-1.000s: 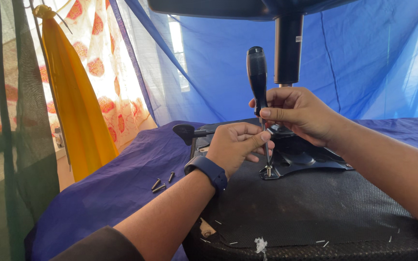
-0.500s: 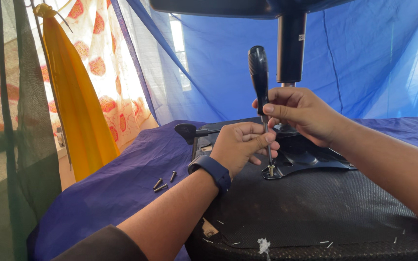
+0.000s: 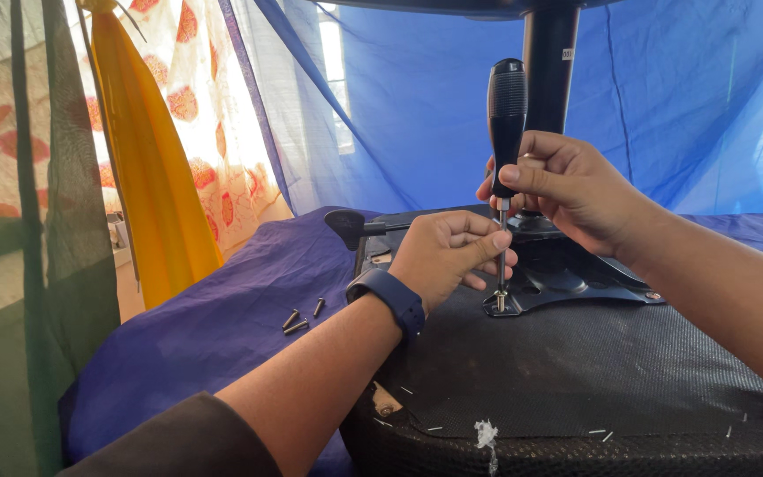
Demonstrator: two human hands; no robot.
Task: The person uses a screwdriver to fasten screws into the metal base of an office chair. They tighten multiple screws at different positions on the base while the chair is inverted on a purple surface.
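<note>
A black-handled screwdriver (image 3: 507,110) stands upright with its tip on a screw (image 3: 500,301) in the black metal bracket (image 3: 576,287) of an upturned chair seat (image 3: 593,371). My right hand (image 3: 567,185) grips the lower part of the handle. My left hand (image 3: 448,256), with a blue band on the wrist, pinches the metal shaft just above the screw. The bracket carries a black column (image 3: 547,71) that rises out of view.
Three loose screws (image 3: 300,318) lie on the purple cloth (image 3: 214,336) left of the seat. A black lever knob (image 3: 346,225) sticks out at the seat's far left. A yellow cloth (image 3: 139,150) hangs at left; blue mesh curtains surround the area.
Both hands and the screwdriver stay at the same screw; the hands have shifted only slightly on the tool.
</note>
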